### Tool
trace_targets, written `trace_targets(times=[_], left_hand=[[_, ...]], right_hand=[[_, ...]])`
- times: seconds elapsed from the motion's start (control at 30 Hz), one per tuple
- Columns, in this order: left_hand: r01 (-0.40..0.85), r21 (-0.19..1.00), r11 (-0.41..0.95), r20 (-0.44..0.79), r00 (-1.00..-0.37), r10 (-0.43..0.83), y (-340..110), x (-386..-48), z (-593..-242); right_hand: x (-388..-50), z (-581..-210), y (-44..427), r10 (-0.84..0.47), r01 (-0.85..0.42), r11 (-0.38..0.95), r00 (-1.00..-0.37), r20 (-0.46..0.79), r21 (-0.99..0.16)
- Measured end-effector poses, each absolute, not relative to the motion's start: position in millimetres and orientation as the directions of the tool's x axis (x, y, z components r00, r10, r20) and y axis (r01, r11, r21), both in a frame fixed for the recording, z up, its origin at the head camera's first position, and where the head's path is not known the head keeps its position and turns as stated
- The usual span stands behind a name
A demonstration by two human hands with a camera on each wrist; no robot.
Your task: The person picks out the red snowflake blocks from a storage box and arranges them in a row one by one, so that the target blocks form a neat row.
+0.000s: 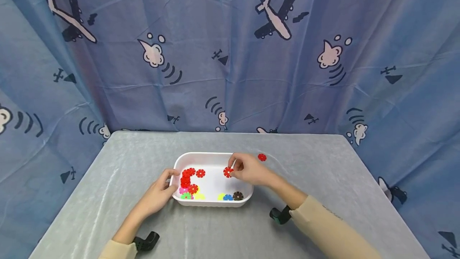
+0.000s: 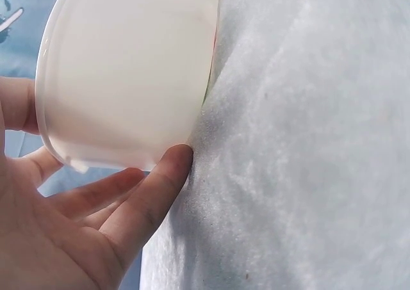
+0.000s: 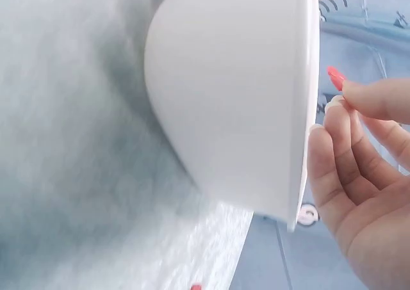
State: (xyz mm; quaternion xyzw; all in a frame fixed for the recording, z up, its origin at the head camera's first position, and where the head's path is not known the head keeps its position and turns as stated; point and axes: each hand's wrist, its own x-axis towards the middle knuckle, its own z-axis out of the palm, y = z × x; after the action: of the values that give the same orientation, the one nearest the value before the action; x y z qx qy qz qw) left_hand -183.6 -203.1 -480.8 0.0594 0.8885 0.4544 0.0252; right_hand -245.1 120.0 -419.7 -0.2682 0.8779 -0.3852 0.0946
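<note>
Head view, apparently mid-transfer: right hand (image 1: pixel 249 169) pinches red notched disc (image 1: pixel 227 172), left hand (image 1: pixel 159 193) holds white oblong tray (image 1: pixel 212 204); next probably demands steadiness.

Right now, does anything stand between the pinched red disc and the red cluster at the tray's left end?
A lone notched red disc lies in the white tray, just right of the red cluster. The right hand holds the pinched disc above the rim, so it could likely pass over.
</note>
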Motion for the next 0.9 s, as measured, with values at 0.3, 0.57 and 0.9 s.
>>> trace_targets(times=[0.3, 0.57, 0.9], left_hand=[[0.084, 0.821, 0.565, 0.010, -0.991, 0.133, -202, -183, -480], [0.076, 0.819, 0.569, 0.000, -0.991, 0.132, -201, -182, -479], [0.086, 0.823, 0.562, 0.009, -0.990, 0.139, -204, -183, -480]], right_hand=[[-249, -417, 154, -0.503, -0.399, 0.531, -0.859, 0.101, -0.748], [-256, -416, 182, -0.433, -0.361, 0.545, -0.894, 0.115, -0.757], [-275, -424, 215, -0.294, -0.270, 0.515, -0.947, 0.128, -0.813]])
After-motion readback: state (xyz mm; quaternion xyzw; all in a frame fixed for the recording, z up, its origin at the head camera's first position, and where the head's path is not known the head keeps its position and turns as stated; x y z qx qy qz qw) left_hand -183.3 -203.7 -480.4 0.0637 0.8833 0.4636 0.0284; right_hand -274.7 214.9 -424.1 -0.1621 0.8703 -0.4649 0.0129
